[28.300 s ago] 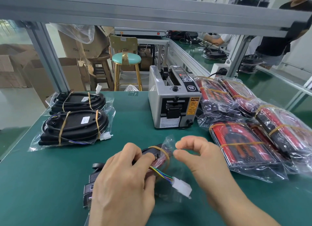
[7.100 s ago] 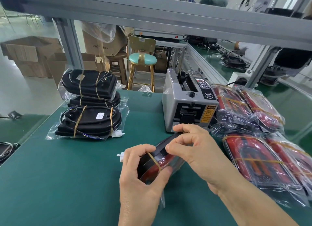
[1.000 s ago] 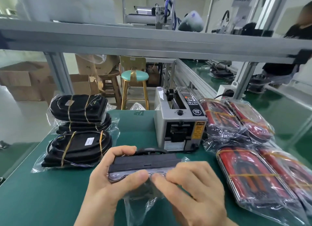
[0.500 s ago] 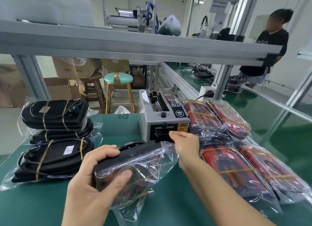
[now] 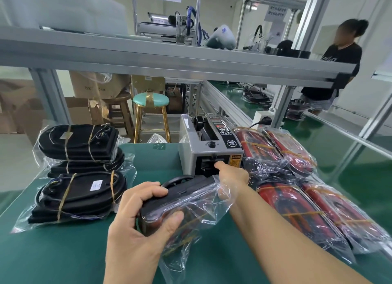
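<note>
My left hand [image 5: 135, 226] grips a black and red lamp unit in a clear plastic bag [image 5: 191, 205], held just above the green table [image 5: 63, 252]. The loose bag end hangs down below my thumb. My right hand [image 5: 232, 175] reaches forward to the outlet slot at the front of the grey tape dispenser [image 5: 210, 148]. Its thumb points at the slot; the fingertips are hidden behind the hand, so I cannot see whether they hold tape.
Bagged black units sit stacked at the left [image 5: 78, 143], with another in front [image 5: 80, 194]. Several bagged red units [image 5: 297, 209] lie at the right. An aluminium frame beam [image 5: 169, 61] crosses overhead. A stool [image 5: 151, 100] stands beyond the table; a person [image 5: 337, 71] stands far right.
My right hand let go of the bagged unit and moved forward to the tape dispenser's slot. My left hand alone now holds the unit, tilted.
</note>
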`<state>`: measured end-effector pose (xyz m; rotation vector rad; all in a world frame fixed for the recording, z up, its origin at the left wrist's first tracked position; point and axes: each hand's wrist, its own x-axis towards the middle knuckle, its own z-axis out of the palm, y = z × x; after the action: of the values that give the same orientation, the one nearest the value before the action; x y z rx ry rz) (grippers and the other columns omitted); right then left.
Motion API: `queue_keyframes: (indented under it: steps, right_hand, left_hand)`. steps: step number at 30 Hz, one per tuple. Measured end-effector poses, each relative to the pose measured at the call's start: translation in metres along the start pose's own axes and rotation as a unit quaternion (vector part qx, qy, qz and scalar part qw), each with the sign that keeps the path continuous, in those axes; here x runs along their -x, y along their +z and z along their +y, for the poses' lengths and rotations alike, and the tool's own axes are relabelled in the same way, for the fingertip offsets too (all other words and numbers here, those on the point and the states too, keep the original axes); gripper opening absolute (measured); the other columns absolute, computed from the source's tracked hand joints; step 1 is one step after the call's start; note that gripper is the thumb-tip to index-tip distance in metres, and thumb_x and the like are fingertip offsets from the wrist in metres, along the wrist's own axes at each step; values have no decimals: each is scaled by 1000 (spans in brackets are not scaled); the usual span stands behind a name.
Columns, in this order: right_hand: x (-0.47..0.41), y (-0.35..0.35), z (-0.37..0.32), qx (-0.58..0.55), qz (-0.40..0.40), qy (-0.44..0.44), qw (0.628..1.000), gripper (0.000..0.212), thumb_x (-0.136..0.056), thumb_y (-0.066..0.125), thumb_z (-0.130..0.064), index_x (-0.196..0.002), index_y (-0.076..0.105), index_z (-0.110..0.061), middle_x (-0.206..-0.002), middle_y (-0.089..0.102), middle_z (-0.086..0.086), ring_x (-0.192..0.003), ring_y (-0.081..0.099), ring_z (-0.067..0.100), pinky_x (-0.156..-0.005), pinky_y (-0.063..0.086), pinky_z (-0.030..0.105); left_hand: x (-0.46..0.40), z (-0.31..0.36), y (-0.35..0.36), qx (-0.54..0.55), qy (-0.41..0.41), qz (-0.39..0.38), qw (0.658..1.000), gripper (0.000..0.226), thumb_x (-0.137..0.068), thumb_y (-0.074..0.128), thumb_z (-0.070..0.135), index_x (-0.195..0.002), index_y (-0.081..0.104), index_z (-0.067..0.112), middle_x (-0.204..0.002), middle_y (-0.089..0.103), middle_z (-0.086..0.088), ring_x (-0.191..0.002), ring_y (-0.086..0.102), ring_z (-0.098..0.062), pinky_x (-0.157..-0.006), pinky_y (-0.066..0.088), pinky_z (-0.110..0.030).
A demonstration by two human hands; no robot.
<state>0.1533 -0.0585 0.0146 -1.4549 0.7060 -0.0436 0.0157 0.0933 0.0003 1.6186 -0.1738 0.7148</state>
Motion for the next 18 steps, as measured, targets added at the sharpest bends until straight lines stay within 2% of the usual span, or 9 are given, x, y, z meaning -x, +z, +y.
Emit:
queue_keyframes:
  steps: [3, 6, 8, 10, 11, 12, 14, 16, 18]
  right_hand:
    - [10, -11, -3, -38, -52, 63, 996, 23, -85, 66, -15, -75, 47, -6, -67, 44, 4, -55, 40, 13, -54, 36, 26]
    - [27, -35, -19, -129, -188, 99, 969, 21, -87, 62, -14, -69, 52, -15, -58, 40, -3, -47, 32, 7, -57, 28, 18]
    - [46, -55, -30, -114, -238, 24, 964, 11, -76, 71, -24, -73, 62, -18, -67, 56, -6, -59, 48, 6, -66, 32, 21]
    - [75, -69, -35, -61, -298, -72, 950, 24, -56, 79, -34, -76, 76, -21, -86, 70, -13, -82, 63, 4, -80, 36, 25]
    - [89, -72, -34, -38, -325, -109, 939, 29, -52, 83, -34, -79, 79, -24, -97, 72, -16, -90, 65, -1, -84, 38, 26]
    - [101, -71, -31, -17, -342, -132, 930, 31, -52, 84, -32, -82, 79, -26, -108, 70, -18, -97, 64, -3, -90, 42, 28]
    - [114, -66, -22, 6, -335, -152, 930, 31, -50, 86, -32, -80, 79, -25, -122, 64, -16, -111, 61, 5, -102, 43, 40]
    - [112, -63, -11, 9, -308, -152, 939, 17, -56, 79, -27, -70, 78, -19, -124, 59, -18, -119, 55, 8, -110, 34, 45]
    - [106, -64, -4, 10, -306, -143, 941, 6, -64, 74, -20, -65, 77, -15, -122, 59, -19, -122, 51, 6, -112, 31, 45]
  left_hand:
    - [3, 2, 3, -21, 9, 8, 1000, 33, -55, 72, 44, -87, 68, 37, -107, 61, 5, -104, 58, -5, -86, 41, -6]
    - [4, 3, 7, -69, 35, 19, 997, 33, -56, 70, 42, -88, 66, 35, -106, 58, 12, -102, 57, -5, -86, 42, -9]
    - [4, 5, 12, -107, 67, 19, 992, 27, -56, 75, 33, -81, 65, 31, -104, 58, 12, -100, 56, -5, -84, 40, -7]
    - [4, 6, 20, -130, 98, 22, 986, 30, -54, 78, 17, -79, 63, 23, -99, 58, 6, -94, 57, -3, -81, 39, -4]
    - [4, 6, 24, -135, 108, 22, 985, 31, -53, 77, 12, -79, 62, 19, -96, 57, 4, -91, 57, -5, -79, 39, -4]
    - [5, 7, 27, -137, 115, 24, 984, 31, -54, 76, 9, -79, 61, 17, -94, 56, 3, -89, 56, -8, -78, 39, -6]
    - [7, 7, 31, -136, 125, 29, 982, 31, -55, 76, 6, -80, 61, 17, -92, 55, 2, -87, 55, -13, -78, 40, -8]
    - [7, 6, 33, -134, 129, 35, 982, 32, -57, 75, 6, -84, 61, 18, -93, 53, 1, -87, 55, -16, -78, 40, -9]
    - [8, 7, 32, -130, 127, 35, 983, 31, -62, 75, 13, -90, 63, 18, -96, 53, 0, -88, 55, -18, -78, 43, -12]
